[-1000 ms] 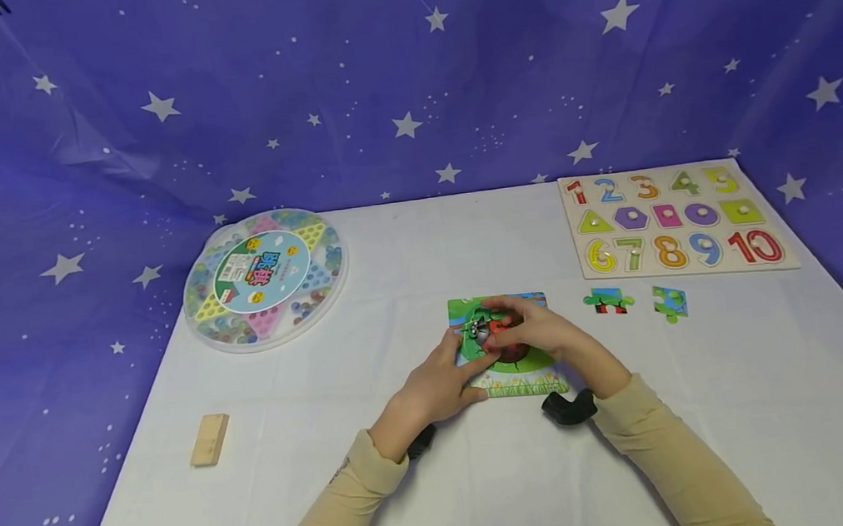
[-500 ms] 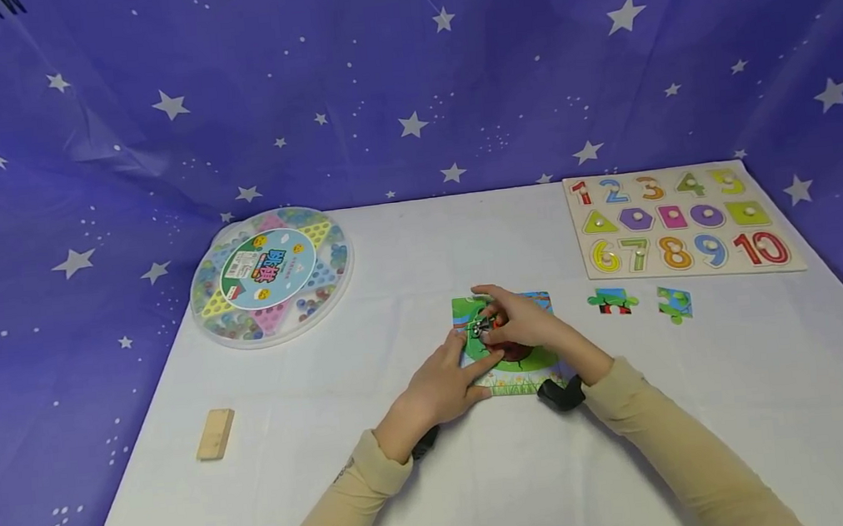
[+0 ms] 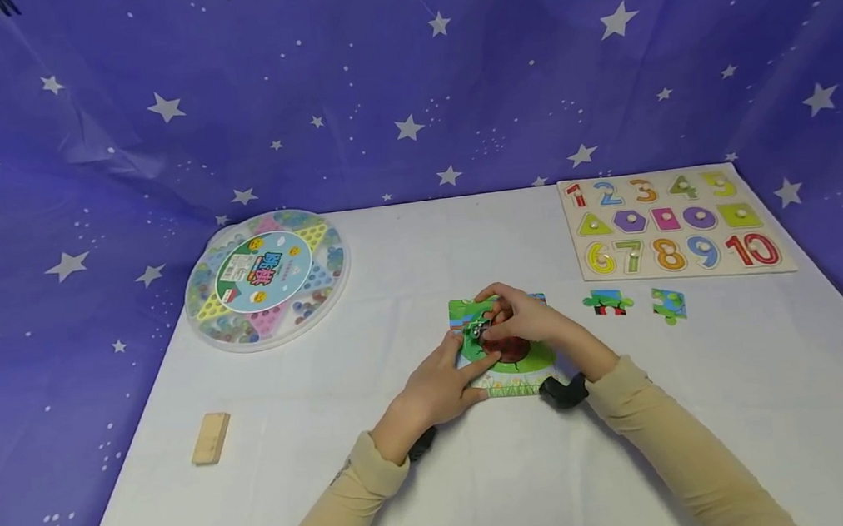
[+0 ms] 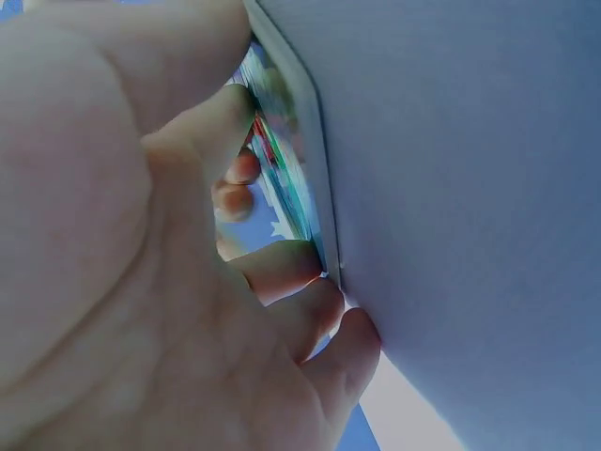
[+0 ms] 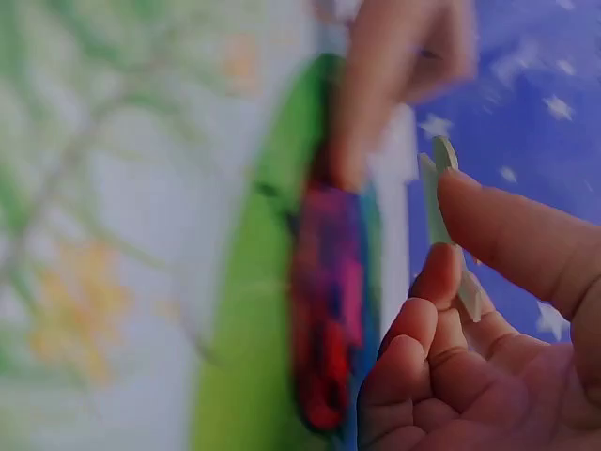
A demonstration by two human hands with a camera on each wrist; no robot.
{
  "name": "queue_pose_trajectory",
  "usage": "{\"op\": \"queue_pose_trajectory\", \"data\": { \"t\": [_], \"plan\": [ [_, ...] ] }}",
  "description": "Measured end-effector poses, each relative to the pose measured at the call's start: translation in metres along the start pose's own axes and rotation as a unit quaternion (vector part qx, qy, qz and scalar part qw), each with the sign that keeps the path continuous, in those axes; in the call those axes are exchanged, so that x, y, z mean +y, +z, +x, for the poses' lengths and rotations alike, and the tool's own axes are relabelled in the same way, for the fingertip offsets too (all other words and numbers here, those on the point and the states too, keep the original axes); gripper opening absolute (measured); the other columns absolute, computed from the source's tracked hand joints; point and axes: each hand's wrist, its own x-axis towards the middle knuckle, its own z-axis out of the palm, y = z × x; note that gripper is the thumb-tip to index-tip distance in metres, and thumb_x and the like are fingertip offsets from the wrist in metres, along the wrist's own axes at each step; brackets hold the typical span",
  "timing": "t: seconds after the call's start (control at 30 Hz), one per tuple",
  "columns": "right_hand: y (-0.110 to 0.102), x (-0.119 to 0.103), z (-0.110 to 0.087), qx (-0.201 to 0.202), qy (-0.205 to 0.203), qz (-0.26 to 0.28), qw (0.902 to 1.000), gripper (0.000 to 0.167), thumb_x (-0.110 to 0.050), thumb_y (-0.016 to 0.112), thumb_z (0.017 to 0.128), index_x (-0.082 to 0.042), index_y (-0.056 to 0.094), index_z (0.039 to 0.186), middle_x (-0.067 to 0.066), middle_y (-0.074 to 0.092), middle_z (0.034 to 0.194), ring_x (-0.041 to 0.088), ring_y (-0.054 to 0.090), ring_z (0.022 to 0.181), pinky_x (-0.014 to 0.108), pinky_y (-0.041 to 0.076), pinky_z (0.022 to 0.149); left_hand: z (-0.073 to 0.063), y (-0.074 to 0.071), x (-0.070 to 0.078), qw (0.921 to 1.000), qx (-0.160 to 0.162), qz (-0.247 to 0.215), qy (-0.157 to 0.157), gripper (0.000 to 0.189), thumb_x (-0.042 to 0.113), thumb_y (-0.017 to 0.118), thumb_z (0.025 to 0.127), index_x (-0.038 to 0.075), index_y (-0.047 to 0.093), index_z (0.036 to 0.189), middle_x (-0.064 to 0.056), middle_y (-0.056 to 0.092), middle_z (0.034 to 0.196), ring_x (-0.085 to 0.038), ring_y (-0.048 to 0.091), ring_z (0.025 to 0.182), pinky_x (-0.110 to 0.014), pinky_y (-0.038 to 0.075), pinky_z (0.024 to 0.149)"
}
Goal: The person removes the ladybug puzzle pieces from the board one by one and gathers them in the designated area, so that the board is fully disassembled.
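A square ladybug jigsaw puzzle (image 3: 518,385) lies on the table in front of me. My left hand (image 3: 432,386) rests at its left side, fingers spread, with the index finger reaching over the picture. In the left wrist view, fingertips (image 4: 324,305) touch the edge of the puzzle board (image 4: 315,141). My right hand (image 3: 532,320) is over the upper part of the puzzle, pinching a jigsaw piece (image 5: 436,211) between thumb and fingers. That piece is tilted, its pale back and thin edge showing in the right wrist view. The right hand hides part of the picture.
Two loose jigsaw pieces, one with red (image 3: 609,302) and one green-blue (image 3: 669,305), lie to the right. Behind them is a wooden number board (image 3: 648,236). A round marble game box (image 3: 265,281) lies back left, a wooden block (image 3: 211,438) front left. A starry cloth (image 3: 346,94) hangs behind.
My right hand has risen slightly with the pinched piece, which was flat at the ladybug's head and now tilts up. The left hand stays at the puzzle's left side.
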Motion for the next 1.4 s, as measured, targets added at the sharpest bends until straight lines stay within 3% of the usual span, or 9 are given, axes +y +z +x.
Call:
{"op": "queue_pose_trajectory", "data": {
  "t": [0.17,0.3,0.47,0.63,0.8,0.9,1.07,1.17,1.4],
  "plan": [
    [-0.034,0.008,-0.019,0.037,0.008,0.078,0.9962,0.055,0.004,0.064,0.079,-0.001,0.040,0.129,0.013,0.047,0.091,0.018,0.049,0.076,0.030,0.044,0.068,0.001,0.000,0.000,0.9999,-0.005,-0.014,-0.009,0.054,0.049,0.045,0.090,0.039,0.028,0.141,-0.020,0.009,0.147,-0.030,0.008,0.135,-0.036,0.023,0.104],
    [-0.063,0.018,-0.040,0.068,0.024,-0.014,0.9973,0.052,0.004,0.063,0.080,0.000,0.043,0.128,0.014,0.046,0.091,0.021,0.045,0.077,0.028,0.041,0.065,0.002,0.003,-0.001,0.9999,-0.002,-0.012,-0.009,0.055,0.049,0.045,0.090,0.040,0.027,0.141,-0.019,0.010,0.147,-0.029,0.007,0.135,-0.035,0.021,0.105],
    [-0.076,0.026,-0.059,0.082,0.052,-0.134,0.9862,0.049,0.003,0.064,0.079,0.004,0.045,0.124,0.014,0.047,0.089,0.022,0.044,0.075,0.029,0.038,0.062,0.003,0.004,-0.001,0.9999,0.001,-0.014,-0.007,0.055,0.049,0.045,0.090,0.040,0.027,0.141,-0.019,0.010,0.147,-0.029,0.007,0.135,-0.035,0.021,0.105],
    [-0.075,0.029,-0.061,0.107,0.054,-0.194,0.9737,0.049,0.003,0.065,0.077,0.006,0.046,0.122,0.018,0.047,0.095,0.026,0.043,0.079,0.033,0.038,0.065,0.004,0.005,-0.002,0.9997,0.006,-0.021,-0.008,0.055,0.049,0.046,0.090,0.040,0.028,0.141,-0.018,0.012,0.146,-0.029,0.007,0.136,-0.036,0.022,0.104],
    [-0.075,0.029,-0.063,0.132,0.068,-0.236,0.9602,0.059,0.001,0.066,0.075,0.003,0.042,0.129,0.026,0.044,0.108,0.036,0.039,0.095,0.047,0.036,0.076,0.003,0.004,-0.002,0.9997,0.005,-0.023,-0.006,0.055,0.049,0.046,0.090,0.040,0.029,0.140,-0.018,0.012,0.146,-0.029,0.006,0.136,-0.035,0.022,0.104],
    [-0.072,0.027,-0.066,0.137,0.051,-0.243,0.9589,0.062,0.000,0.066,0.075,0.003,0.040,0.131,0.028,0.043,0.111,0.036,0.039,0.094,0.048,0.036,0.075,0.003,0.003,-0.002,0.9997,0.005,-0.025,-0.006,0.055,0.049,0.047,0.089,0.040,0.029,0.140,-0.018,0.012,0.146,-0.029,0.006,0.136,-0.035,0.022,0.104],
    [-0.057,0.026,-0.074,0.070,-0.016,-0.237,0.9689,0.049,-0.006,0.068,0.079,0.001,0.050,0.124,0.014,0.052,0.097,0.022,0.045,0.077,0.034,0.039,0.065,0.003,0.003,-0.001,0.9997,0.003,-0.024,-0.008,0.055,0.049,0.046,0.089,0.040,0.029,0.140,-0.018,0.012,0.146,-0.029,0.007,0.136,-0.035,0.022,0.104],
    [-0.044,0.026,-0.078,0.026,-0.025,-0.254,0.9666,0.052,-0.016,0.071,0.080,0.000,0.050,0.125,0.006,0.051,0.093,0.017,0.045,0.077,0.029,0.039,0.066,0.003,0.003,0.000,0.9998,0.006,-0.019,-0.005,0.054,0.049,0.046,0.090,0.039,0.029,0.140,-0.019,0.012,0.146,-0.030,0.009,0.135,-0.035,0.023,0.104],
    [-0.028,0.025,-0.079,0.032,-0.017,-0.298,0.9538,0.067,-0.024,0.075,0.074,0.002,0.047,0.129,0.006,0.048,0.094,0.015,0.039,0.074,0.030,0.033,0.063,0.004,0.004,-0.001,0.9999,0.003,-0.012,-0.003,0.054,0.049,0.046,0.090,0.039,0.029,0.141,-0.019,0.012,0.146,-0.030,0.010,0.135,-0.035,0.023,0.104]
  ]
}}
